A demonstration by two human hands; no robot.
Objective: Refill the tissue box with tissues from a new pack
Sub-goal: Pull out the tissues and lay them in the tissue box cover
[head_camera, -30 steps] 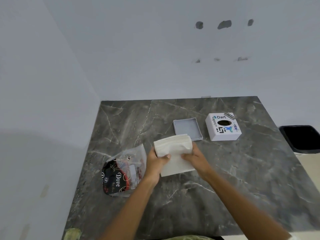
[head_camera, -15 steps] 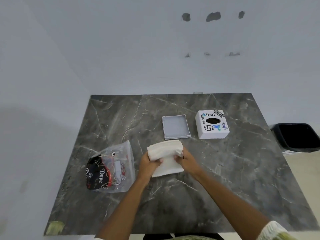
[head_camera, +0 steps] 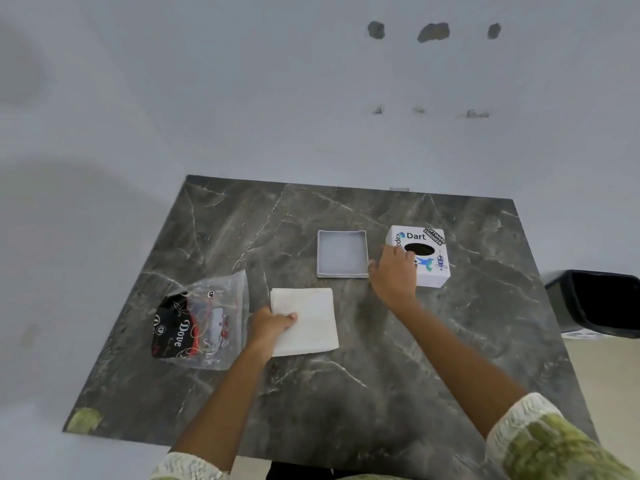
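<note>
A flat stack of white tissues (head_camera: 311, 320) lies on the dark marble table (head_camera: 346, 403). My left hand (head_camera: 268, 327) holds the stack's left edge, thumb on top. A white tissue box cover (head_camera: 433, 263) with stickers and an oval slot stands at the back right. My right hand (head_camera: 393, 275) grips its near left corner, fingers over the top. Between cover and stack sits the shallow grey box base (head_camera: 342, 254), with nothing in it. The opened clear plastic tissue pack (head_camera: 199, 323) lies crumpled to the left of the stack.
A black bin (head_camera: 595, 303) stands on the floor past the table's right edge. White walls close off the table's back and left sides. A greenish patch (head_camera: 83, 419) marks the near left table corner.
The tissue stack, held up in both hands before, now lies flat on the table. My right hand has let go of it and reached right to the white box cover.
</note>
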